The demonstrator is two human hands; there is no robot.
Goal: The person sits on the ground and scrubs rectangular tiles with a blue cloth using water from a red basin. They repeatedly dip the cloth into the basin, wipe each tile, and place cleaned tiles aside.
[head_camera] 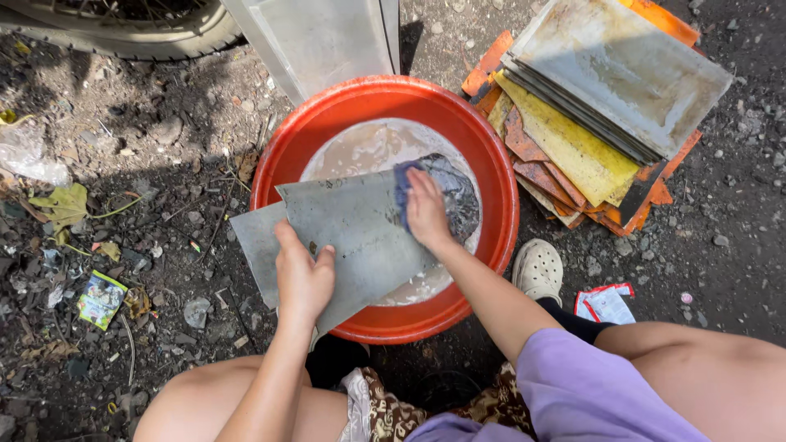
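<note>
Slippage looks like the main hazard here. The left hand (303, 277) clamps the near edge of the grey metal sheet (348, 233), thumb on top and fingers curled under, and the sheet is wet and propped only on the rim of the red basin (491, 188). If the grip loosens, the sheet would probably slide forward into the cloudy water (368, 143) beyond the hand. Its thin edge sits right in the crook of the thumb, so a sudden shift could likely nick the skin.

The right hand (426, 209) is closed down flat on a blue scrubbing cloth (442, 192), pressing it against the far right part of the sheet. A hard push there, away from the left hand's hold, could tip the sheet about the rim or splash water out toward the knees. A second, similar sheet (254, 245) peeks out just left of the left hand, underneath the first; the two could shear apart.

The sheet lies at a shallow tilt, the end beyond the right hand dipping toward the water. Its long axis runs on a diagonal from the near left corner beside the left hand up toward the far right, under the cloth.

A stack of stained metal plates (589, 106) rests well to the right of the right hand, and a pale clog (538, 268) stands just right of that forearm.
</note>
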